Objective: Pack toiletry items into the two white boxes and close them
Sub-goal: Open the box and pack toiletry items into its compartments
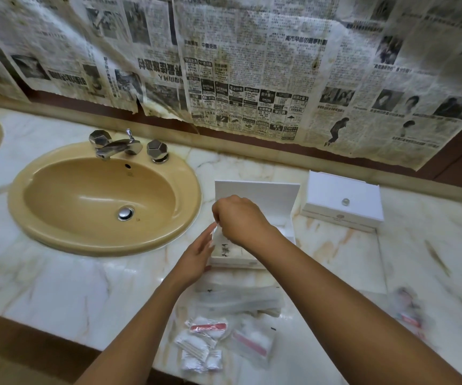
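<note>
Open white box [255,201] mid-bench, lid up. Right hand [238,218] pinches a thin white packet [215,232] over its left end, likely to slot it in. Left hand [196,259], fingers straight, steadies the box side. Second white box [343,198] shut, toward back right. Loose packets [218,343] near front edge.

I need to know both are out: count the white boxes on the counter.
2. The open box stands lid up in front of the person, with the left hand and right hand at it. The closed box sits to its right, near the wall.
</note>
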